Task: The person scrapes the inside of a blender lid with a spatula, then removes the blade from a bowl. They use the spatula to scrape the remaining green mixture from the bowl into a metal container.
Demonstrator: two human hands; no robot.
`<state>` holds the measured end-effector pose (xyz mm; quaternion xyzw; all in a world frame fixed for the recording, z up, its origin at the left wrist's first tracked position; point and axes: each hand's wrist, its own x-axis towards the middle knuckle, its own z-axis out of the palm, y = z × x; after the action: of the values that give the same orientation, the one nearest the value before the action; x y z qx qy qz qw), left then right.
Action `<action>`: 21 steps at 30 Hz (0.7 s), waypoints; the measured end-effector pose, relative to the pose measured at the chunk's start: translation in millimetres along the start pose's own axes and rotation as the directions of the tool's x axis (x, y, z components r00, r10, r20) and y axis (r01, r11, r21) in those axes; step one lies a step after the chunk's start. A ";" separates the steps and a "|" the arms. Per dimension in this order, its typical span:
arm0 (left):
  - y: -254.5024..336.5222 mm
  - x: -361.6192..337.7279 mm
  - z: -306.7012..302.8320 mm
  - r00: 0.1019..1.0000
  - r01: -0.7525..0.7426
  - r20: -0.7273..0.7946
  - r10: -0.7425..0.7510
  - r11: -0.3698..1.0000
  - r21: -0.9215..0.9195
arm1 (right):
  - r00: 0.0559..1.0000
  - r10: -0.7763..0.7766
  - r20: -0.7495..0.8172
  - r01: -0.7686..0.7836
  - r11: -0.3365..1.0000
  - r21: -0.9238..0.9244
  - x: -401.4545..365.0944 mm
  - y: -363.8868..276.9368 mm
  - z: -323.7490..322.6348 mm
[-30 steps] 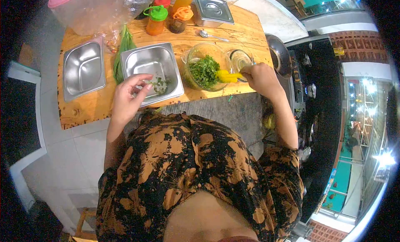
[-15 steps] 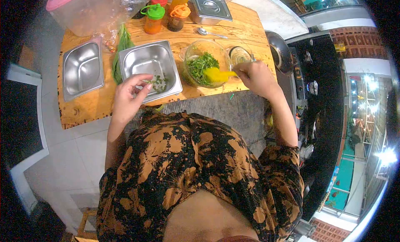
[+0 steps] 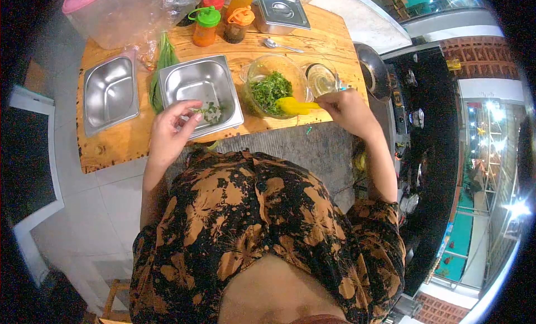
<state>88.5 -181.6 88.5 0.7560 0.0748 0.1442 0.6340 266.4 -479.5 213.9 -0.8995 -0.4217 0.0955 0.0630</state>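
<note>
My right hand is closed on the handle of a yellow spatula. Its broad head dips into a clear glass bowl, against the chopped green herbs. At the near left corner of a square steel pan, my left hand has its fingers curled together with a few bits of chopped herbs at the tips. More small green pieces lie on the pan's floor.
Left of the pan are an oblong steel tray and long green leaves. Behind stand squeeze bottles, a lidded steel container and a spoon. A glass dish sits right of the bowl. A wok is beyond the wooden table's right edge.
My right hand has moved slightly right and down, and the yellow spatula has shifted a little with it at the bowl's near side. My left hand has barely moved.
</note>
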 end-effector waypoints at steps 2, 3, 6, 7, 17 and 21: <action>0.5 1.0 0.2 1.000 -0.002 0.011 0.002 1.000 0.020 | 0.999 0.036 -0.023 -0.036 0.999 -0.019 3.7 -9.0 8.3; 1.1 1.9 -0.2 1.000 -0.006 0.012 0.006 1.000 0.022 | 0.998 0.022 -0.066 -0.018 0.998 0.053 7.1 -8.6 14.1; 3.2 2.5 -0.7 0.999 -0.033 0.012 0.033 0.999 0.026 | 0.987 0.020 -0.161 -0.008 0.997 0.075 15.5 4.7 23.4; 4.7 3.0 -0.9 1.000 -0.015 0.015 0.015 1.000 0.015 | 0.979 0.041 -0.201 -0.060 0.994 -0.088 18.4 10.7 21.8; 8.8 3.1 2.1 1.000 -0.017 0.015 0.017 0.999 0.046 | 0.978 0.016 -0.210 -0.112 0.883 -0.457 7.7 13.8 50.4; 10.5 2.1 1.8 1.000 -0.008 0.008 0.007 0.999 0.051 | 0.964 0.045 -0.262 -0.135 0.933 -0.334 7.7 3.5 37.5</action>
<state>90.3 -184.5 98.9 0.7728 0.0732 0.1418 0.6143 265.3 -474.6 175.8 -0.9196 -0.3786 -0.0922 -0.0492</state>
